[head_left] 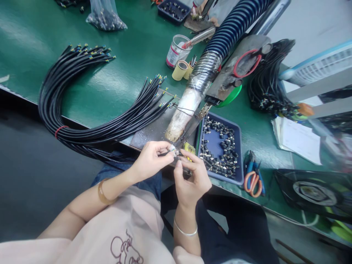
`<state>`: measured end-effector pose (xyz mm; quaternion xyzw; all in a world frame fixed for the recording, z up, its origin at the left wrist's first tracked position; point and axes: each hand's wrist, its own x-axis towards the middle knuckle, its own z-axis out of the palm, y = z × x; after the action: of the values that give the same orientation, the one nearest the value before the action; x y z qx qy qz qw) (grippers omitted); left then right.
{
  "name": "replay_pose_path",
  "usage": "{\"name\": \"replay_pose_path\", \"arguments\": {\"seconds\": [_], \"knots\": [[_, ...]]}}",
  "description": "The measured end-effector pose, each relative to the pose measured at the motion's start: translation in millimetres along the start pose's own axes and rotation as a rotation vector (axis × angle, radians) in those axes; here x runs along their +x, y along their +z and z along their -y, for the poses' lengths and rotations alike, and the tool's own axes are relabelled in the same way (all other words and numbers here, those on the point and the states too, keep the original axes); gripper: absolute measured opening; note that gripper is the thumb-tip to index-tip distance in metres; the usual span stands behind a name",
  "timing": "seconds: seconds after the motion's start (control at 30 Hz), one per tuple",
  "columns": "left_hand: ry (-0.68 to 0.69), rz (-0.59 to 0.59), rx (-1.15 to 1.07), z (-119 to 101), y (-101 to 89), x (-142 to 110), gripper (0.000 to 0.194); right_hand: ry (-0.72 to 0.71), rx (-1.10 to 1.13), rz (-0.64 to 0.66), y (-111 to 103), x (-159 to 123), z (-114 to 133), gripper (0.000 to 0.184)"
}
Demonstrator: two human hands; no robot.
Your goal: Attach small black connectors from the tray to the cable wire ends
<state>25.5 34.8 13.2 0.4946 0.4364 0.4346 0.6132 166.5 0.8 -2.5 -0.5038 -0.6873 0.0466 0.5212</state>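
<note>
My left hand (150, 160) is closed in a pinch on the end of a thin black cable (164, 154), just under the tip of a soldering iron (189, 128). My right hand (191, 178) is closed in a pinch too, its fingertips meeting the cable end at a small metal part too tiny to name. Both hands hover at the near edge of the green bench (115, 84). A big bundle of black cables (82, 128) with coloured wire tips curves across the bench to my left.
A blue tray (238, 154) of small black connectors sits right of my hands. Orange-handled cutters (253, 181) lie beyond it. A corrugated extraction hose (220, 40), tape rolls (180, 69), a jar (176, 49), papers (298, 139) and another cable bundle (268, 84) stand further back.
</note>
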Motion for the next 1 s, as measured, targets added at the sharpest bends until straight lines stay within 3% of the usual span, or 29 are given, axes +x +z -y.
{"name": "replay_pose_path", "arguments": {"seconds": [0.13,0.23,0.33,0.4,0.53,0.77,1.0], "knots": [[0.024,0.029,0.046,-1,-1.4,-6,0.015,-0.017,-0.008,-0.054,0,-4,-2,0.018],[0.052,0.017,0.058,-3,-5.7,-11,0.012,0.121,0.083,-0.109,0,-4,-3,0.012],[0.009,0.123,-0.029,-5,-11.4,-15,0.017,0.289,0.248,0.007,0,0,-3,0.013],[-0.032,0.162,-0.085,-6,-13.7,-15,0.019,0.318,0.296,0.059,-2,1,-2,0.014],[-0.064,0.129,-0.071,-4,-13.2,-15,0.017,0.211,0.223,-0.073,-7,-4,1,0.01],[-0.01,0.099,-0.022,-1,-11.8,-17,0.017,0.021,0.132,0.05,-11,-11,2,0.019],[0.024,0.069,0.019,4,-12.8,-18,0.018,0.154,0.164,0.064,-11,-14,4,0.013]]}}
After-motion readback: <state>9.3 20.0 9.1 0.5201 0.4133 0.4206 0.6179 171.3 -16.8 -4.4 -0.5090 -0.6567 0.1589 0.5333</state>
